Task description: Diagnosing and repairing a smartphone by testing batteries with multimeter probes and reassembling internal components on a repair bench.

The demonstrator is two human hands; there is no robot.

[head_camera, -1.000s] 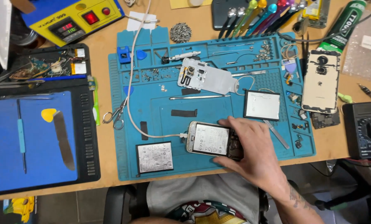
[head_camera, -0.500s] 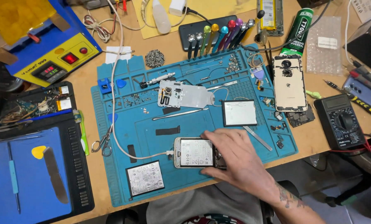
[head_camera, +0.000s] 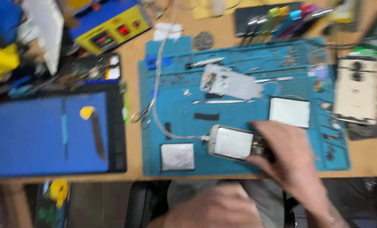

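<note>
A wooden workbench fills the blurred view, and on it lies a blue repair mat. To the left of the mat sits a black-framed blue pad with a yellow pick on it, and behind that a yellow and blue heating station.

Near the mat's front edge lies an opened smartphone, its pale inside facing up, with a white cable plugged into its left end. The right hand comes in from the lower right and rests on the phone's right end, fingers curled loosely around that end. The left hand hangs below the bench edge, apart from the phone; the blur hides whether it holds anything.

A cream phone back lies at the mat's right edge, and a small square metal plate just left of the opened phone.
</note>
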